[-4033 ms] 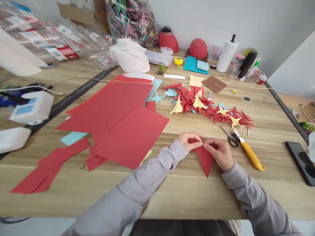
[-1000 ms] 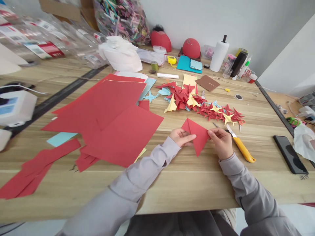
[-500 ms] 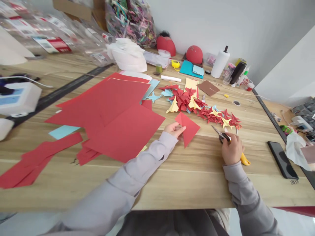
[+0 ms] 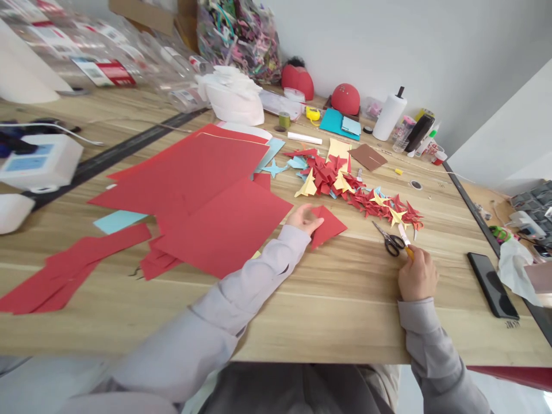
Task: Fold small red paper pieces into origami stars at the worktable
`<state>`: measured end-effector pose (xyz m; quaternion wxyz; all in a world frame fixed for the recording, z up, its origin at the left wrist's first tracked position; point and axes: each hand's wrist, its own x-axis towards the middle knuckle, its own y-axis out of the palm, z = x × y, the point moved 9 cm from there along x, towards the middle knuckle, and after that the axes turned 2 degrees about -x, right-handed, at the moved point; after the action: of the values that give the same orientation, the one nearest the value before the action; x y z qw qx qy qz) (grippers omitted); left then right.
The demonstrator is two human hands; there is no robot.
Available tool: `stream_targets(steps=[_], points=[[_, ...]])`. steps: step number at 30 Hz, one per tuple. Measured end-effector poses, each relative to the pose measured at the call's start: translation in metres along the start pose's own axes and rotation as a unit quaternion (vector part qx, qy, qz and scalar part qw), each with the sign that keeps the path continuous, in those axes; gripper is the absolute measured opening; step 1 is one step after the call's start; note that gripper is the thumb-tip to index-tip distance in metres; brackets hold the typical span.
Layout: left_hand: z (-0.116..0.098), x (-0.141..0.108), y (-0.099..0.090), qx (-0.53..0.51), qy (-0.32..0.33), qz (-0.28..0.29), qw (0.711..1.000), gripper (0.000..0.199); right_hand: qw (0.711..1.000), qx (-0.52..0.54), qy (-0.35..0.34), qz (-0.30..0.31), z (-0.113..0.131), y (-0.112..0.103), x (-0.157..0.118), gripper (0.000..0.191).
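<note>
My left hand (image 4: 303, 219) pinches the left edge of a folded red paper (image 4: 330, 227), whose pointed corner faces right. The paper lies low over the wooden table. My right hand (image 4: 417, 276) is closed around the yellow handle of a knife (image 4: 405, 237), its pale blade pointing away from me. Most of the handle is hidden in my fingers. Just left of the knife lie black-handled scissors (image 4: 391, 241), apart from my hand. Beyond both hands is a pile of red folded paper stars (image 4: 323, 175), with a few yellow paper stars (image 4: 397, 216) among them.
Large red paper sheets (image 4: 207, 201) and red strips (image 4: 73, 273) cover the left side. A brown card (image 4: 368, 156) lies behind the stars. A black phone (image 4: 493, 284) rests at the right. Plastic bottles (image 4: 112, 52) and a white device (image 4: 41, 161) stand far left.
My right hand has left the scissors, which now lie on the table, and has taken hold of the yellow-handled knife. My left hand has tilted the folded red paper.
</note>
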<state>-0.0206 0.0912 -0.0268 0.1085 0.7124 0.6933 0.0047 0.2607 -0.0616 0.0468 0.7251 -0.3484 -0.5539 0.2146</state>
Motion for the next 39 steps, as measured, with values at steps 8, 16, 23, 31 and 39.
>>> stream_targets(steps=[8,16,23,31,39], points=[[0.004,0.004,-0.005,0.059,-0.016,-0.029,0.998,0.071,0.930,0.144,-0.317,0.115,0.103,-0.005,-0.006,0.042],[0.005,0.008,-0.012,0.003,-0.055,-0.041,0.998,0.057,0.910,0.195,-0.348,0.113,0.112,0.000,-0.011,0.047],[-0.001,0.003,-0.008,0.038,-0.031,-0.031,0.998,0.041,0.916,0.155,-0.342,0.141,0.112,0.010,-0.014,0.041],[-0.008,-0.013,0.014,0.175,-0.028,0.091,0.980,0.021,0.923,0.103,-0.327,0.173,0.110,0.022,-0.017,0.038],[-0.056,-0.035,0.026,0.544,0.281,0.008,0.791,0.031,0.917,0.092,-0.346,0.174,0.115,0.025,-0.024,0.041]])
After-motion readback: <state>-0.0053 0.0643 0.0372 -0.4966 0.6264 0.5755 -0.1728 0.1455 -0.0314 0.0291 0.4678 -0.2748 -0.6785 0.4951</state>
